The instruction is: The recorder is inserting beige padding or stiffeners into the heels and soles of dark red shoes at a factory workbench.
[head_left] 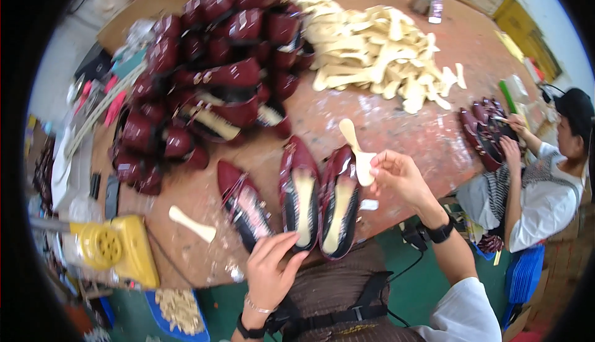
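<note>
My right hand (400,178) pinches a cream shoe insole (348,132) by its wider end, held over the toe of the rightmost burgundy shoe (353,218). Three burgundy pointed flats lie before me at the table's near edge. Cream insoles lie inside the rightmost one and the middle shoe (289,175); the left shoe (230,178) shows a pinkish, patterned inside. My left hand (273,267) is open, its fingers stretched out at the heel of the middle shoe. Whether they touch it I cannot tell. A loose insole (192,224) rests on the table to the left.
A tall heap of burgundy shoes (217,75) stands far left, beside a pile of cream insoles (378,51). A yellow machine (124,249) sits at the left edge. At right, a co-worker (545,187) brushes shoes (477,134). A blue bin (158,320) stands below.
</note>
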{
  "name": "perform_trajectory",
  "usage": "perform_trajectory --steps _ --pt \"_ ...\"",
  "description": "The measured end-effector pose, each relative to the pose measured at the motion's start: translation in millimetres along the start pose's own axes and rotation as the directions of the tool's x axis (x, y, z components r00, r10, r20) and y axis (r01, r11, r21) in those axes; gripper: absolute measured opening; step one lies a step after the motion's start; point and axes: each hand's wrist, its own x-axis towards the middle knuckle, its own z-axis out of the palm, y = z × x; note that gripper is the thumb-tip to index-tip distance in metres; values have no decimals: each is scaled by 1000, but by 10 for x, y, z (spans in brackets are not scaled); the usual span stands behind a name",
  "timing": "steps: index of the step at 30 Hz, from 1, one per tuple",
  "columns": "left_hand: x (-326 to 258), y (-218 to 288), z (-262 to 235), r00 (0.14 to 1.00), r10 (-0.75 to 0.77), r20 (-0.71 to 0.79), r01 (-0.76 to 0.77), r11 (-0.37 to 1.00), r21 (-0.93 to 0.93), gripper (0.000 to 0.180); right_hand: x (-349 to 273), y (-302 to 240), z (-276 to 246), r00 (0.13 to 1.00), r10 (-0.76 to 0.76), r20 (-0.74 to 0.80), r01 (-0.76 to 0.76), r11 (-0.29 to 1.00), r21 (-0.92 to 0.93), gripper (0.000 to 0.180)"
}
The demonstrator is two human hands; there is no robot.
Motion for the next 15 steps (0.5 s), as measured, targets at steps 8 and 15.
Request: perform_trajectory --steps 8,15 --pt "3 23 222 920 -372 124 352 646 -678 23 -401 20 1100 887 135 441 -135 990 -32 17" --pt "-171 -64 58 901 -358 243 419 579 -700 25 -328 -14 1074 952 122 281 -76 983 -169 19"
